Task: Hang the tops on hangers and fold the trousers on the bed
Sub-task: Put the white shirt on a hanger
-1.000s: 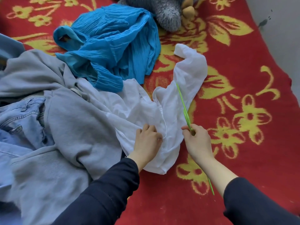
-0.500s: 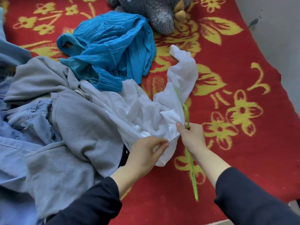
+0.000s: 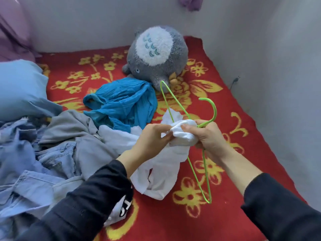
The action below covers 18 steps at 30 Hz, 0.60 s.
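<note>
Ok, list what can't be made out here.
Head view: whether the green hanger is threaded inside the white top; bunched cloth and the right hand cover that spot.
Head view: how the jeans lie; the grey garment overlaps them.
Head view: the purple cloth, cut off by the top edge.

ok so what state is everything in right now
white top: bunched, lifted, held by both hands, not yet hung
green hanger: gripped at its neck, hook free
left hand: pinching the white top
right hand: gripping green hanger and white top
blue top: crumpled on bed, unhung
jeans: unfolded, crumpled
grey garment: crumpled
</note>
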Each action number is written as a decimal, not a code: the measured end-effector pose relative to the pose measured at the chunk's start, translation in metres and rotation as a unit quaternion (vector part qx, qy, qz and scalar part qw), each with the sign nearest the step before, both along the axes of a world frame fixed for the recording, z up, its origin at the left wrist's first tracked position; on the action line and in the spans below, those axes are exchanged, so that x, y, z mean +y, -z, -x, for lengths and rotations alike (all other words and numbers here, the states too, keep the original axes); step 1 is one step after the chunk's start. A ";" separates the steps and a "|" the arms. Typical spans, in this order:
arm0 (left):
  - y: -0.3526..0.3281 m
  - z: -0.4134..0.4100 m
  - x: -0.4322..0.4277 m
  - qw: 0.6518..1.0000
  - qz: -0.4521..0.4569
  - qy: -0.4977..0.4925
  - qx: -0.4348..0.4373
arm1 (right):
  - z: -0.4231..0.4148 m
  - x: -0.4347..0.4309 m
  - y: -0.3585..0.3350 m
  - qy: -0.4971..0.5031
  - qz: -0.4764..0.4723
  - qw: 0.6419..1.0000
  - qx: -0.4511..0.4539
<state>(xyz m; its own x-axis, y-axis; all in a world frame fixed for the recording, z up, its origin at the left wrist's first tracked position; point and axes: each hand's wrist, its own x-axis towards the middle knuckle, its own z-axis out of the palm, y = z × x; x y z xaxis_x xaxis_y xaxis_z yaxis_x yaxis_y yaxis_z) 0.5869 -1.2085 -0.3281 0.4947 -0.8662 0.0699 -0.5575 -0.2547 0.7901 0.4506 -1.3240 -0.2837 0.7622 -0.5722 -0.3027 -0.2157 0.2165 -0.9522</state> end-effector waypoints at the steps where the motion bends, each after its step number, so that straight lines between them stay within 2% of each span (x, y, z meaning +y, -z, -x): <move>1: -0.024 -0.001 0.000 0.999 0.035 -0.016 0.008 | -0.001 -0.005 -0.021 -0.011 0.002 1.000 -0.015; 3: -0.077 -0.005 -0.002 0.994 0.097 -0.042 0.021 | -0.004 -0.015 -0.064 -0.040 0.010 0.998 -0.041; 7: -0.179 -0.010 -0.003 0.985 0.166 -0.055 0.002 | -0.014 -0.025 -0.149 -0.086 0.061 0.990 -0.089; 12: -0.283 -0.010 0.008 0.964 0.248 -0.079 -0.053 | -0.031 -0.011 -0.219 -0.019 0.265 0.957 -0.118; 15: -0.329 -0.012 0.017 0.946 0.294 -0.091 -0.104 | -0.038 -0.003 -0.236 0.055 0.376 0.922 -0.071; 18: -0.365 -0.024 0.025 0.920 0.319 -0.141 -0.181 | -0.043 -0.001 -0.248 0.059 0.375 0.925 -0.018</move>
<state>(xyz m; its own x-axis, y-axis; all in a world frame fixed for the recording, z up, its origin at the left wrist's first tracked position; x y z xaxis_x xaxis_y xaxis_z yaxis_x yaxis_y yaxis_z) 0.6108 -1.1832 0.0369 0.5383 -0.4325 0.7233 -0.7958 0.0219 0.6052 0.4936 -1.3254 -0.0356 0.6831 -0.6906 0.2374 -0.1970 -0.4872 -0.8508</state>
